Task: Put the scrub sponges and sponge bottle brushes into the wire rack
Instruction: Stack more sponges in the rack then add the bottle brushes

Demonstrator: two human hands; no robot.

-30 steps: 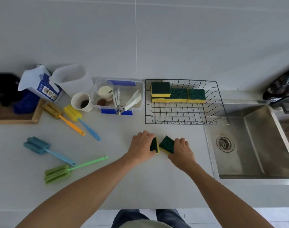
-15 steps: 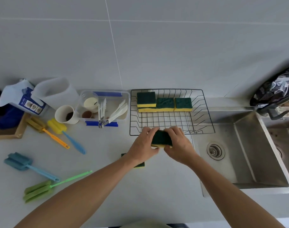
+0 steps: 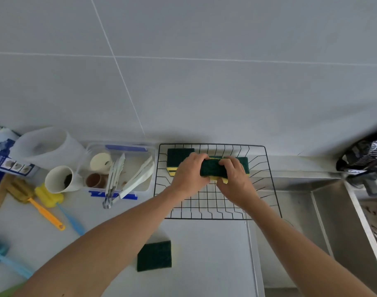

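Over the black wire rack [image 3: 269,185], my left hand [image 3: 188,174] and my right hand [image 3: 235,181] together grip a green-and-yellow scrub sponge [image 3: 213,169]. It is held above sponges lying along the rack's back: one stack [image 3: 179,156] shows at the left, another [image 3: 245,163] peeks out at the right. One more scrub sponge [image 3: 154,256] lies green side up on the counter in front of the rack. Bottle brushes lie at the left: an orange-handled one [image 3: 39,203], a yellow-and-blue one [image 3: 61,207], a teal one [image 3: 3,257] and a green one [image 3: 5,291] at the frame's corner.
A clear box [image 3: 121,168] with utensils and small cups stands left of the rack. A white cup [image 3: 59,179], a jug [image 3: 48,146] and a carton [image 3: 5,155] are beyond it. The steel sink [image 3: 324,211] and a tap [image 3: 367,168] are at the right.
Both hands lifted one sponge from the counter and carried it forward over the rack. The other sponge stayed on the counter. The camera view has shifted forward.
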